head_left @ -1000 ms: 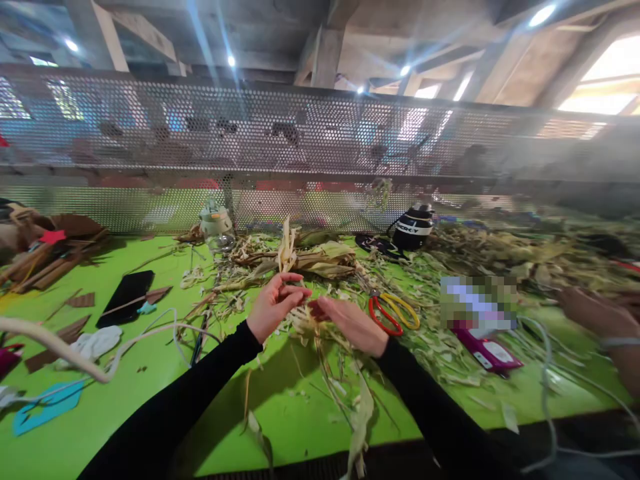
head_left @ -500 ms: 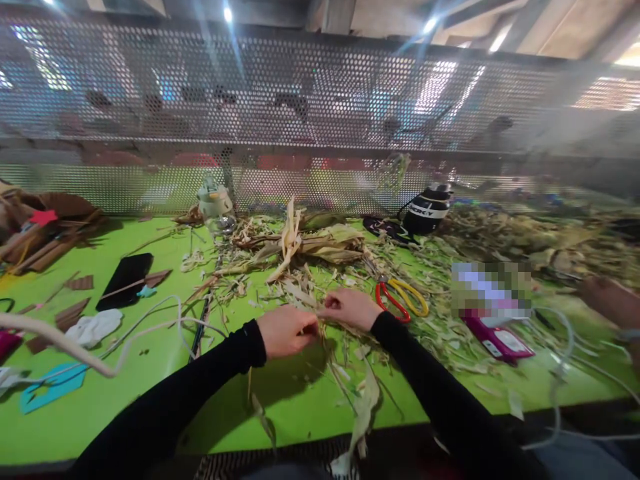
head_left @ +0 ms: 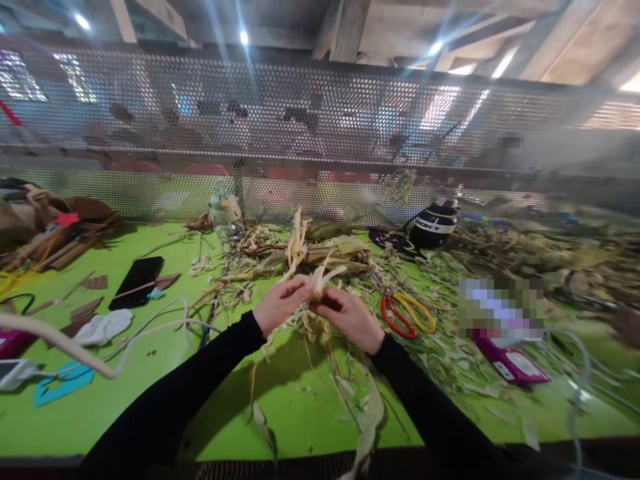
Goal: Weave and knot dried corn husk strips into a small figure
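Observation:
Both my hands meet above the middle of the green table [head_left: 300,427], fingers closed on a pale strip of dried corn husk [head_left: 319,283]. My left hand [head_left: 281,305] pinches it from the left; my right hand [head_left: 350,319] grips it from the right, thumb and forefinger together. The strip's loose ends stick up over the fingertips. Just behind lies a heap of dried husks [head_left: 340,250], one pale piece standing upright. Scissors with one red and one yellow handle [head_left: 407,315] rest right of my right hand. A long husk [head_left: 370,413] hangs over the front edge.
At left lie a black phone [head_left: 136,283], a crumpled white tissue [head_left: 105,327] and white cables. A bottle [head_left: 226,213] and a black jar [head_left: 434,225] stand before the perforated metal screen [head_left: 310,127]. A magenta device [head_left: 515,363] lies at right, near another person's blurred hand [head_left: 627,327].
My hands have risen and come together, the left turning its fingers upward. The husk strip's ends now point up between them. The whole view has shifted slightly.

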Demonstrator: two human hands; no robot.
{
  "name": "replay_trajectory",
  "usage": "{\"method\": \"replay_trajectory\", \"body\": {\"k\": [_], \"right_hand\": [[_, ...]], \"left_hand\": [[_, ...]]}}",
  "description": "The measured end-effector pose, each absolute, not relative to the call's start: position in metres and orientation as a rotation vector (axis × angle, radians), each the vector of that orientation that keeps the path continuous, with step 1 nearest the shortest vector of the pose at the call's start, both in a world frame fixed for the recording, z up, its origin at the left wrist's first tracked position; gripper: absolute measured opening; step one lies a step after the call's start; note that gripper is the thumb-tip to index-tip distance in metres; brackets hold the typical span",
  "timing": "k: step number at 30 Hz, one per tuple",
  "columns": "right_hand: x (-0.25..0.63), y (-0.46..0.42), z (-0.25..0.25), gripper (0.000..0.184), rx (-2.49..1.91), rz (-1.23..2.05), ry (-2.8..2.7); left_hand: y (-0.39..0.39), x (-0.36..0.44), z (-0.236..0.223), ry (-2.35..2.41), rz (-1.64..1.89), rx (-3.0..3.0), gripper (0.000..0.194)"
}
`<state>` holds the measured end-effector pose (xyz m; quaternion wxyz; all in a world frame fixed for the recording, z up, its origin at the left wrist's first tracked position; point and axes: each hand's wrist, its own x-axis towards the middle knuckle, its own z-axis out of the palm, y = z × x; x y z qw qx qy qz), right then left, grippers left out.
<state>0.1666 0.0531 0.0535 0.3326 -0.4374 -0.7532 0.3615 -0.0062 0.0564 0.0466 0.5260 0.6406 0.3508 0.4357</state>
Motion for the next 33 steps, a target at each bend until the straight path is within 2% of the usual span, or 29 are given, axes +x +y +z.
{"method": "replay_trajectory", "body": {"k": [3,7,13,16,20,23,27,31,33], "right_hand": [[0.162,0.050,0.046,0.023,-1.154,0.951,-2.111],[0.161,0.050,0.050,0.032,-1.189,0.904,-2.244],[0.154,0.052,0.060,0.041,-1.171,0.976,-2.279],[0.154,0.052,0.063,0.046,-1.172,0.992,-2.366],[0.161,0.052,0.073,0.032,-1.319,0.697,-2.420],[0.163,0.051,0.086,0.038,-1.383,0.624,-2.269],[0.154,0.048,0.094,0.033,-1.274,0.721,-2.283],[0.142,0.048,0.080,0.030,-1.093,1.035,-2.255],[0.139,0.050,0.073,0.028,-1.067,1.026,-2.118]], "left_hand": [[0.056,-0.006,0.048,0.705,1.080,1.288,0.041],[0.054,-0.006,0.051,0.642,1.086,1.160,0.051],[0.053,-0.010,0.062,0.537,1.271,0.893,0.022],[0.056,-0.014,0.068,0.454,1.345,0.701,0.018],[0.059,-0.018,0.072,0.423,1.356,0.653,0.017],[0.058,-0.016,0.070,0.387,1.306,0.640,0.019],[0.056,-0.012,0.069,0.442,1.291,0.683,0.021],[0.053,-0.010,0.068,0.523,1.340,0.807,0.026],[0.053,-0.011,0.067,0.543,1.314,0.808,0.032]]}}
